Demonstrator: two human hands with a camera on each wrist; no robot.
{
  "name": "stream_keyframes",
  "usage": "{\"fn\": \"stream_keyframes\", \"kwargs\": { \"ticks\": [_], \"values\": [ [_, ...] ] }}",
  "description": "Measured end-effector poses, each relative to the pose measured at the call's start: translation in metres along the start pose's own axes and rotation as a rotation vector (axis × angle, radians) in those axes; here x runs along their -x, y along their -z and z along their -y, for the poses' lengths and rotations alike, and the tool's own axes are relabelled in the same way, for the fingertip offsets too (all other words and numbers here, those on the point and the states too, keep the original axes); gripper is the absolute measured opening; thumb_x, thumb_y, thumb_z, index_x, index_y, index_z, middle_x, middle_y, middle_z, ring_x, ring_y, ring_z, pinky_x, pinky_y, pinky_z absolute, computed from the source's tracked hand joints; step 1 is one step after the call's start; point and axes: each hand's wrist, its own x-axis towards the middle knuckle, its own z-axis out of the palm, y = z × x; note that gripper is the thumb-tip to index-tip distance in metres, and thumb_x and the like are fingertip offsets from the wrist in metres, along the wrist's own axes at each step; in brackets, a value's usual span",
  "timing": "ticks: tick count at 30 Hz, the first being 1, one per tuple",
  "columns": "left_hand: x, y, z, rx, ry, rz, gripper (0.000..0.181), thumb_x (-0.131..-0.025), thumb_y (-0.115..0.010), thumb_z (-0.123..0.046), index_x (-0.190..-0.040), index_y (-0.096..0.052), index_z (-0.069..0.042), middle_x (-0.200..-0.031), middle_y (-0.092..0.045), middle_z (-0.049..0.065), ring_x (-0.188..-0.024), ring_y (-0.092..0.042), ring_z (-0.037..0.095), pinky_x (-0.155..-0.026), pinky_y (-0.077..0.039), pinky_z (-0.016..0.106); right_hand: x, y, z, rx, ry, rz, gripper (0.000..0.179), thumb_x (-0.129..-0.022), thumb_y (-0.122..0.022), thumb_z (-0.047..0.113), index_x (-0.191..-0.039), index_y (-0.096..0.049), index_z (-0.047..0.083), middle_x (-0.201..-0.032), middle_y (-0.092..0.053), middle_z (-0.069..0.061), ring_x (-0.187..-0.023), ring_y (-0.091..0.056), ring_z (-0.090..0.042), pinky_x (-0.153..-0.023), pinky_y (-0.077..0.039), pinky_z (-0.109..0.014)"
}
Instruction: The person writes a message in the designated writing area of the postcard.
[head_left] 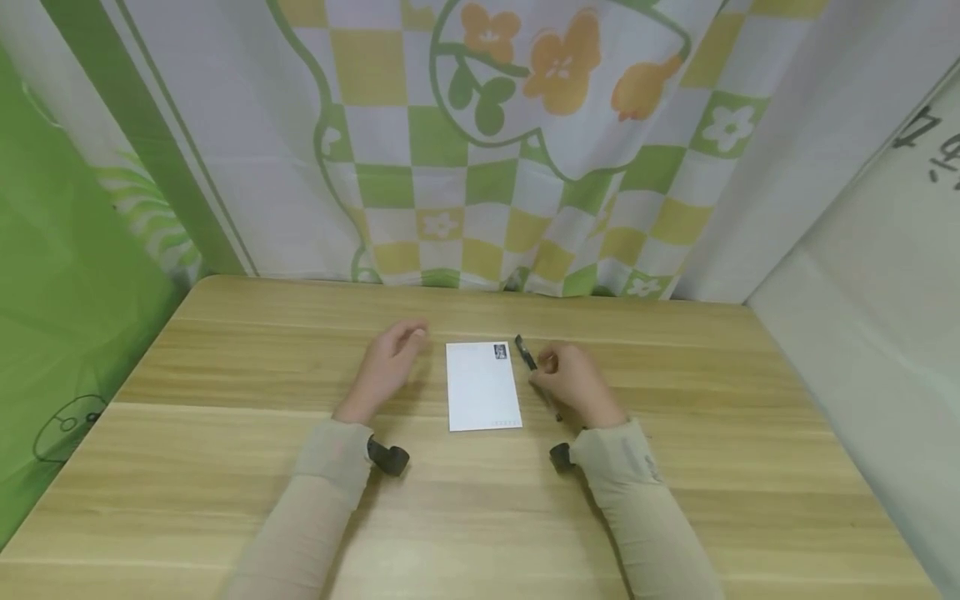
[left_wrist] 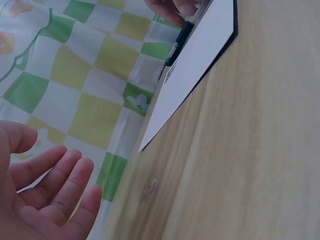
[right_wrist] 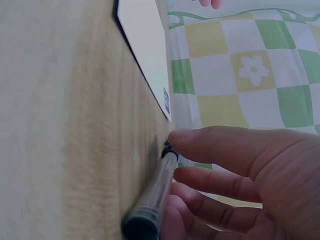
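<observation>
A white postcard [head_left: 483, 392] with a dark stamp-like square in its top right corner lies on the table. Just right of it is a gel pen [head_left: 527, 357] with a black cap and clear barrel. My right hand [head_left: 573, 383] pinches the pen at its middle, thumb on one side and curled fingers on the other; in the right wrist view the pen [right_wrist: 156, 192] runs close over the wood. Left of the card, my left hand [head_left: 387, 367] holds nothing, and its relaxed fingers show palm-up in the left wrist view.
The wooden table [head_left: 225, 483] ends at a checkered curtain [head_left: 442, 183] behind. Green fabric [head_left: 67, 275] hangs at the left, and a white wall-like sheet [head_left: 877, 292] with dark writing stands at the right. A dark wire-like thing [head_left: 67, 423] shows beyond the left edge.
</observation>
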Motion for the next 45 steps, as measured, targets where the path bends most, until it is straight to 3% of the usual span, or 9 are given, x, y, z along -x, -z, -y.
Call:
{"fn": "stream_keyframes", "kwargs": {
  "ticks": [7,11,20,40,45],
  "values": [
    [0.000,-0.003,0.001,0.051,0.058,0.049,0.039,-0.109,-0.045,-0.024,-0.139,-0.056,0.000,-0.133,-0.063,0.019,-0.123,-0.060,0.034,-0.103,-0.049,0.048,0.000,-0.001,0.002,0.012,-0.023,0.009,0.032,-0.090,-0.072,0.007,-0.117,-0.067,-0.010,-0.079,-0.063,-0.009,-0.067,-0.056,-0.018,-0.062,-0.050,-0.030],
    [-0.001,-0.006,0.000,0.091,0.091,0.072,0.036,-0.109,-0.047,-0.020,-0.135,-0.059,0.001,-0.129,-0.066,0.020,-0.119,-0.062,0.033,-0.098,-0.053,0.046,-0.001,0.000,0.003,0.027,-0.024,0.010,0.030,-0.089,-0.069,0.004,-0.116,-0.067,-0.010,-0.080,-0.062,-0.009,-0.070,-0.056,-0.019,-0.064,-0.050,-0.030],
    [0.000,-0.013,0.003,0.173,0.086,0.164,0.032,-0.108,-0.047,-0.014,-0.130,-0.060,0.007,-0.126,-0.065,0.023,-0.116,-0.064,0.035,-0.100,-0.054,0.042,-0.002,0.000,0.003,0.029,-0.054,0.016,0.028,-0.087,-0.067,0.002,-0.113,-0.067,-0.008,-0.084,-0.065,-0.010,-0.072,-0.058,-0.020,-0.065,-0.051,-0.030],
    [0.000,-0.023,0.003,0.283,0.149,0.207,0.031,-0.108,-0.046,-0.010,-0.127,-0.061,0.009,-0.125,-0.065,0.024,-0.117,-0.065,0.035,-0.100,-0.053,0.038,-0.002,0.000,0.004,0.000,-0.065,0.017,0.021,-0.087,-0.070,0.002,-0.107,-0.071,-0.005,-0.084,-0.064,-0.010,-0.071,-0.057,-0.019,-0.062,-0.049,-0.028],
    [0.001,-0.025,0.001,0.315,0.167,0.221,0.032,-0.108,-0.046,-0.011,-0.128,-0.061,0.009,-0.125,-0.065,0.025,-0.117,-0.065,0.034,-0.100,-0.054,0.037,0.000,0.000,0.006,-0.020,-0.018,0.025,0.019,-0.088,-0.071,0.003,-0.106,-0.073,-0.004,-0.087,-0.067,-0.009,-0.076,-0.060,-0.019,-0.065,-0.052,-0.029]
  ]
}}
